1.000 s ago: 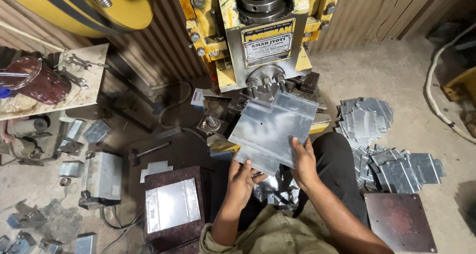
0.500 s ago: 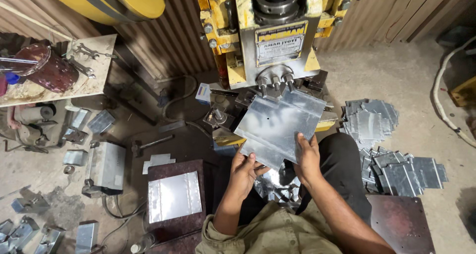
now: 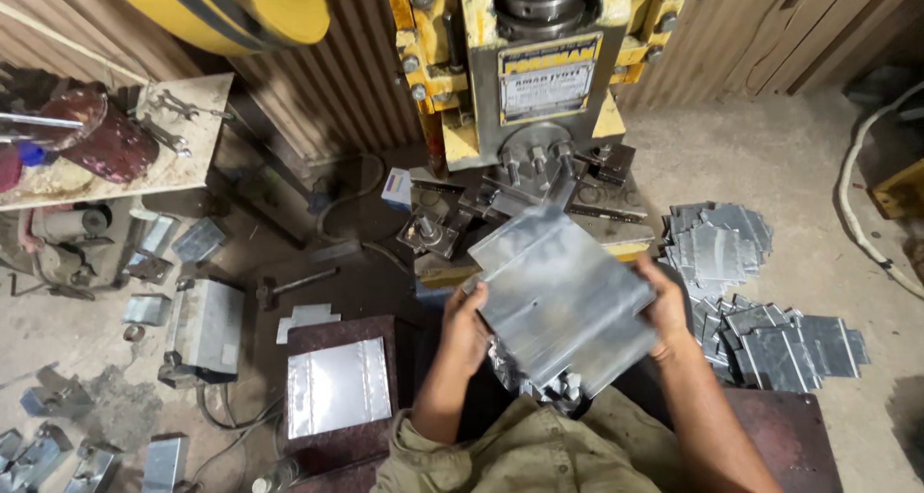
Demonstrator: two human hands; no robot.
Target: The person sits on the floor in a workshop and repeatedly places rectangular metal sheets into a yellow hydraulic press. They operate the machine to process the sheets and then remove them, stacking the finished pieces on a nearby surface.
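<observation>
Since the earlier picture the flat grey sheet-metal plate [image 3: 563, 300] has come nearer to the person's body and is turned a little more, so its upper corner now lies just before the press tooling.

At the far left, a worn wooden board [image 3: 183, 166] carries a dark red round tin [image 3: 111, 142] and some spanners [image 3: 173, 117]. Below it, a grey metal box [image 3: 207, 324] and small bent metal pieces are on the dusty floor. Near the person's left elbow a shiny square sheet [image 3: 339, 387] lies on a dark brown block, probably kept there within easy reach.

The left hand [image 3: 467, 334] is closed on the left edge of the plate, thumb on top and fingers under. The plate is held tilted in the air between both hands, in front of the yellow and grey press machine [image 3: 525, 79], above the person's lap. The right hand [image 3: 666, 305] grips the right edge in the same manner; two hands at opposite edges seem to keep the wide sheet steady.

At the right, a heap of cut grey metal blanks [image 3: 746, 291] lies on the concrete floor, close beside the right arm.
</observation>
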